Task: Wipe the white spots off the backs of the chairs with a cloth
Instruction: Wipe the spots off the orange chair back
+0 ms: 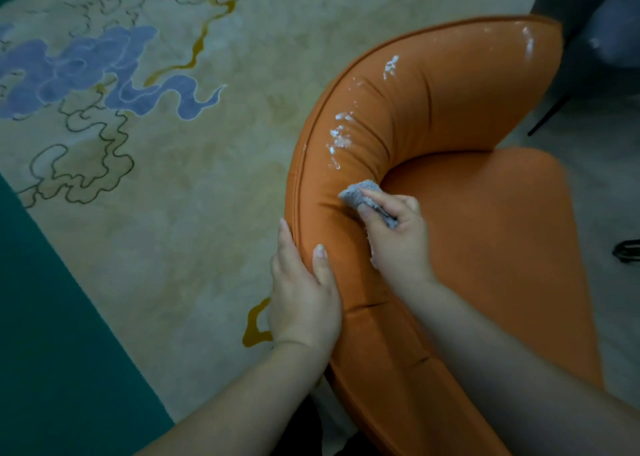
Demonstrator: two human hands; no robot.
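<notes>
Left hand (304, 292): I clasp the curved orange padded chair back (408, 116), steadying it
Right hand (398, 233): pinches the crumpled grey cloth (360, 194), pressed just below the white spots (341, 136) for wiping

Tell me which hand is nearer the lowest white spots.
Right. The right hand holds the cloth just below the spots; the left hand grips the chair back farther down.
</notes>
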